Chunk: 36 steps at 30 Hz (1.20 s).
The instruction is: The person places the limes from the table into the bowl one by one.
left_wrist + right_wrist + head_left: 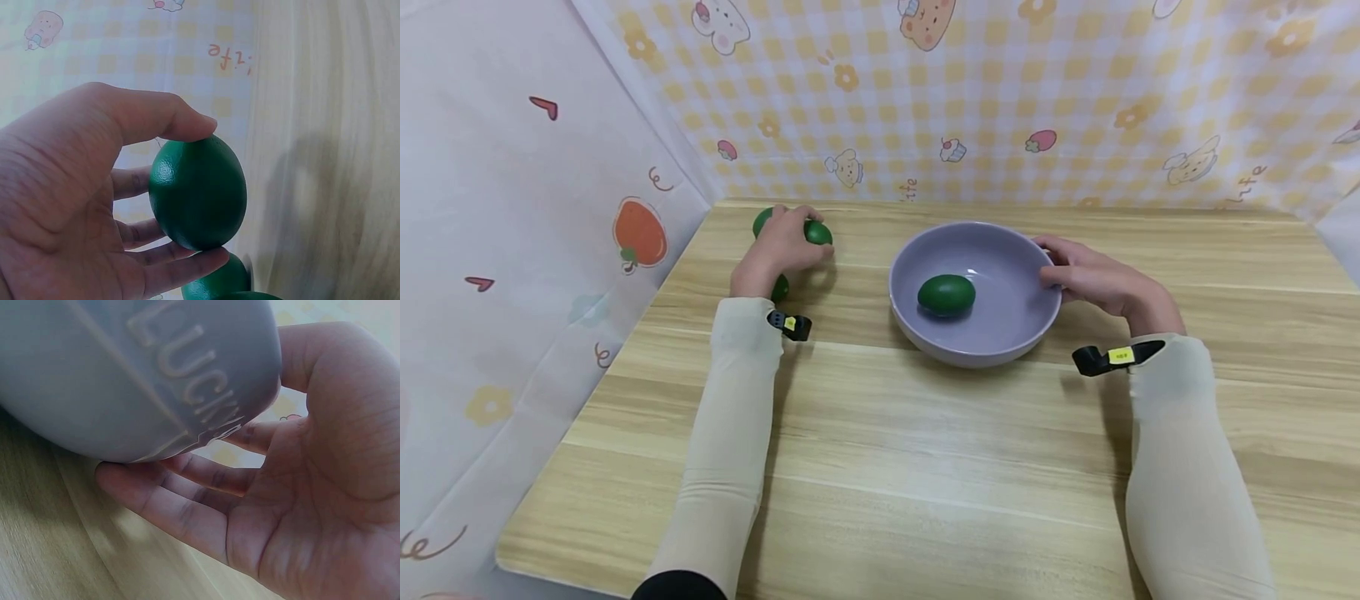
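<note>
My left hand (784,243) pinches a glossy dark green egg-shaped fruit (199,192) between thumb and fingers, at the back left of the table. Two more green fruits are close by: one (762,220) beyond the hand, the other (781,288) partly hidden by my wrist. A lilac bowl (1015,312) stands in the middle with one green fruit (947,295) inside, left of its centre. At the bowl's right side my right hand (1093,279) grips it, thumb over the rim and fingers against the outer wall, which has raised lettering in the right wrist view.
The light wood table (880,467) ends at a yellow-checked cloth (985,108) hung along its back. A white printed cloth (512,250) hangs beyond its left edge. Black wrist cameras sit on both sleeves.
</note>
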Tool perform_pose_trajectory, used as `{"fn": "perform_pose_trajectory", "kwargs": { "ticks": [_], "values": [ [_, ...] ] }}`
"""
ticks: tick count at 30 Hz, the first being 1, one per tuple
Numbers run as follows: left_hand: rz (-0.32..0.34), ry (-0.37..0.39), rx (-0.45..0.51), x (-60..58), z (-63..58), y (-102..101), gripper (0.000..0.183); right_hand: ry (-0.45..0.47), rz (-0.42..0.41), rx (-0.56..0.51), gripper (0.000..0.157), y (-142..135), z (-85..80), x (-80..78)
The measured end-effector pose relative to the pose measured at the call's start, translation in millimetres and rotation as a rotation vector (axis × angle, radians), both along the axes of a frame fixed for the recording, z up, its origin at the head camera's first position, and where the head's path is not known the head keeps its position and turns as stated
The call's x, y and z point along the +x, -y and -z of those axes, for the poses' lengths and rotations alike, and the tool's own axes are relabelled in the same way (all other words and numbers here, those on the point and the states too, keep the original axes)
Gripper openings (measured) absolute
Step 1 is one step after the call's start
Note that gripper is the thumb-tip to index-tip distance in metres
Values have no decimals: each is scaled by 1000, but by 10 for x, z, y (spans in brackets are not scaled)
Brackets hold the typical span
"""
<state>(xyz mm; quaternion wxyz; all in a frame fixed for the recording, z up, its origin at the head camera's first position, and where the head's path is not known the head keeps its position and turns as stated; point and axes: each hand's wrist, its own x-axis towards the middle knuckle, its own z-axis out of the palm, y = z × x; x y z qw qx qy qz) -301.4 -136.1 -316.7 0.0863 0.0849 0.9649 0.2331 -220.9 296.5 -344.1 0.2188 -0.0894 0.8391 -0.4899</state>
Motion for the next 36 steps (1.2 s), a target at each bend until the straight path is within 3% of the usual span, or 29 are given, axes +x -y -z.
{"fn": "perform_pose_trajectory", "kwargs": {
  "ticks": [7,17,36],
  "values": [
    [18,-16,20,23,-66,-9,60,5,2,-1,56,5,-1,-9],
    [128,19,161,54,-191,-42,63,-6,6,3,57,21,-8,-7],
    [118,101,410,132,-277,-131,60,-17,3,9,56,11,1,7]
  ]
}}
